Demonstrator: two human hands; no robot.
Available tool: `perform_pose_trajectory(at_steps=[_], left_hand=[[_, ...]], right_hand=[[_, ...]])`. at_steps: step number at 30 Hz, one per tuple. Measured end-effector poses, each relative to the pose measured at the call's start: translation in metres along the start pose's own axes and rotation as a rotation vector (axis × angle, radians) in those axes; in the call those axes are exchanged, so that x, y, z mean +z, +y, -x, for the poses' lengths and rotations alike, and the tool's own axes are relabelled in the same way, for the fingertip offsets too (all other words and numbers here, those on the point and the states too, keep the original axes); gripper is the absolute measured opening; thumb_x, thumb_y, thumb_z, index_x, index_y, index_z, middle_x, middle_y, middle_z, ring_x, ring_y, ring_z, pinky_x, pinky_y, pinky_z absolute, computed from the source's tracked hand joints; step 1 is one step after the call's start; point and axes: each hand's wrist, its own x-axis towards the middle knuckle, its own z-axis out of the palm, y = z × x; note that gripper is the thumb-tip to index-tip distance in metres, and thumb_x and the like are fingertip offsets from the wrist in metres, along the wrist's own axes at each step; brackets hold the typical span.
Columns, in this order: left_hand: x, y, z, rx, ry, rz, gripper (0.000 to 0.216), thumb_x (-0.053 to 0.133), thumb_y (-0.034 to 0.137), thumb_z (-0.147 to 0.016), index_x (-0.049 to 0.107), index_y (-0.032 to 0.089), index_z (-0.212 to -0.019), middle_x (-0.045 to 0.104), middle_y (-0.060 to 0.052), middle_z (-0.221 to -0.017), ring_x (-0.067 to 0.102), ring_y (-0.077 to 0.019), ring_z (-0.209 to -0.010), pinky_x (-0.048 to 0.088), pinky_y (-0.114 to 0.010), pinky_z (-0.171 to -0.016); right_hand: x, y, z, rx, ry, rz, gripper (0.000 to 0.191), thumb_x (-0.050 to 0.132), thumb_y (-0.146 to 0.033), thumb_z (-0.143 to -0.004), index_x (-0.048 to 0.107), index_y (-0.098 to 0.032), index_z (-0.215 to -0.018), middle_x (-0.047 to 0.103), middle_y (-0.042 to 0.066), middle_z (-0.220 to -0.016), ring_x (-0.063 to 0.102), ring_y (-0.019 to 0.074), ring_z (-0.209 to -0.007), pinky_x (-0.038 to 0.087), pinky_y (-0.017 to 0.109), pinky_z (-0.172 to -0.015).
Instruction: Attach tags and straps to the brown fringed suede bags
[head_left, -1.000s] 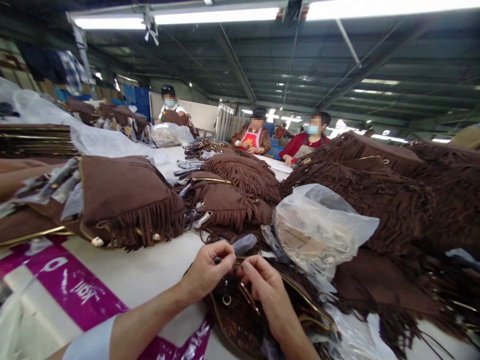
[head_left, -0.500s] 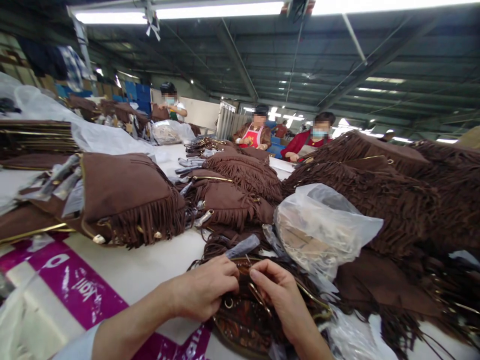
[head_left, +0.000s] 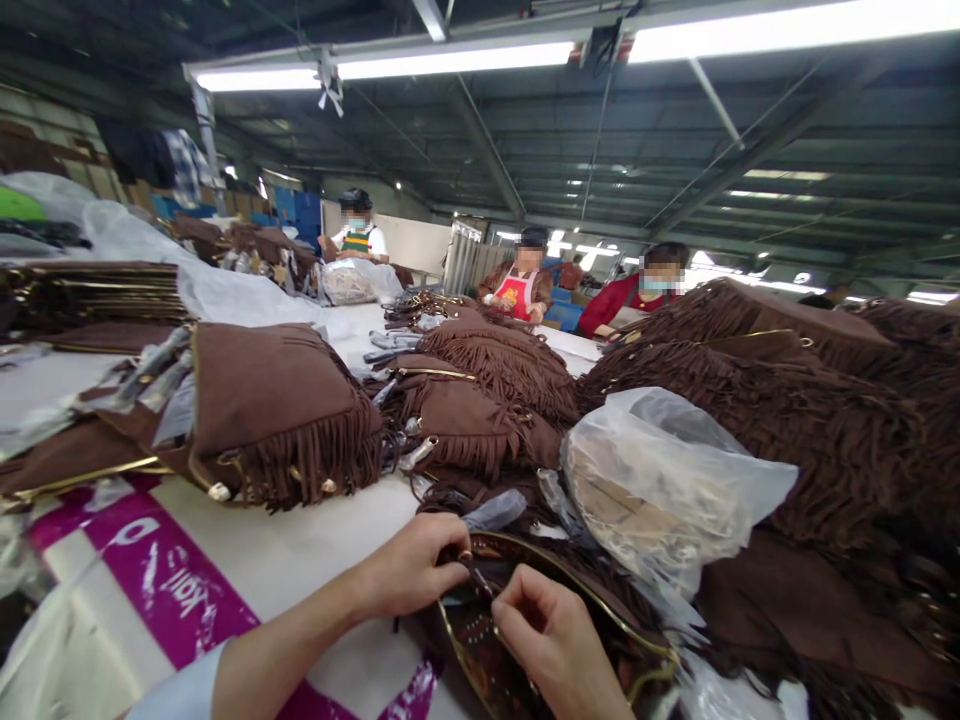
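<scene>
A dark brown bag with a gold zip edge lies below my hands, its mouth gaping and patterned, studded material showing in it. My left hand is closed at the bag's upper left edge, pinching the end of a thin dark strap. The strap runs across to my right hand, which is closed over the bag's mouth with thumb and forefinger pinched on it. The fingertips of the right hand are partly hidden. Just beyond the hands lies a grey-wrapped piece.
Brown fringed bags lie at left and centre, and a large fringed heap rises at right. A clear plastic bag sits beside the work. Purple printed tape crosses the white table. Several co-workers are across the table.
The bag's mouth has opened wider, and its gold edge now shows between and beyond my hands. Both hands have turned slightly and moved lower. The camera view has tilted up.
</scene>
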Motion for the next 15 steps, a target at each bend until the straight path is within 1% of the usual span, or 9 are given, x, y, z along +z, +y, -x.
perform_pose_trajectory(at_steps=[2, 5, 7, 9, 11, 15], left_hand=[[0.001, 0.002, 0.0, -0.016, 0.001, 0.011, 0.01, 0.059, 0.008, -0.07, 0.057, 0.017, -0.075, 0.057, 0.003, -0.076, 0.052, -0.0139, -0.074, 0.037, -0.022, -0.067], [0.002, 0.005, 0.001, -0.022, -0.006, 0.036, 0.015, 0.06, 0.006, -0.068, 0.058, 0.017, -0.079, 0.058, 0.003, -0.076, 0.051, -0.0135, -0.073, 0.037, -0.022, -0.066], [0.003, 0.006, 0.002, -0.007, -0.003, 0.048, 0.019, 0.06, 0.005, -0.067, 0.06, 0.016, -0.082, 0.059, 0.003, -0.077, 0.051, -0.013, -0.071, 0.037, -0.021, -0.065], [0.002, 0.006, 0.002, 0.038, 0.0, 0.05, 0.019, 0.061, 0.005, -0.068, 0.062, 0.016, -0.083, 0.06, 0.003, -0.077, 0.052, -0.0131, -0.07, 0.038, -0.021, -0.065], [-0.002, 0.003, 0.002, 0.11, -0.04, 0.054, 0.014, 0.064, 0.009, -0.07, 0.066, 0.017, -0.082, 0.063, 0.001, -0.078, 0.056, -0.0143, -0.073, 0.041, -0.022, -0.067], [-0.012, -0.006, 0.001, 0.215, -0.181, 0.103, 0.012, 0.066, 0.013, -0.077, 0.074, 0.018, -0.085, 0.07, -0.002, -0.082, 0.063, -0.0168, -0.08, 0.046, -0.023, -0.075]], right_hand=[[0.005, 0.0, 0.0, -0.039, 0.039, 0.09, 0.024, 0.051, -0.034, -0.076, 0.045, -0.022, -0.057, 0.043, -0.004, -0.054, 0.04, 0.0138, -0.054, 0.029, 0.026, -0.052], [0.011, 0.001, 0.0, -0.041, 0.05, 0.15, 0.023, 0.051, -0.032, -0.078, 0.045, -0.022, -0.058, 0.045, -0.004, -0.054, 0.043, 0.0143, -0.053, 0.029, 0.026, -0.052], [0.015, 0.0, -0.001, -0.05, 0.075, 0.171, 0.022, 0.052, -0.028, -0.077, 0.045, -0.022, -0.057, 0.047, -0.004, -0.052, 0.044, 0.0141, -0.051, 0.029, 0.026, -0.052], [0.02, -0.001, -0.003, -0.069, 0.107, 0.184, 0.022, 0.052, -0.026, -0.077, 0.045, -0.022, -0.056, 0.049, -0.004, -0.051, 0.046, 0.0142, -0.05, 0.029, 0.026, -0.052], [0.024, -0.002, -0.005, -0.082, 0.126, 0.187, 0.021, 0.051, -0.025, -0.077, 0.047, -0.022, -0.057, 0.052, -0.003, -0.052, 0.048, 0.0146, -0.051, 0.03, 0.026, -0.052], [0.029, -0.005, -0.008, -0.089, 0.098, 0.173, 0.022, 0.05, -0.026, -0.08, 0.048, -0.022, -0.058, 0.053, -0.004, -0.052, 0.05, 0.0145, -0.051, 0.032, 0.025, -0.051]])
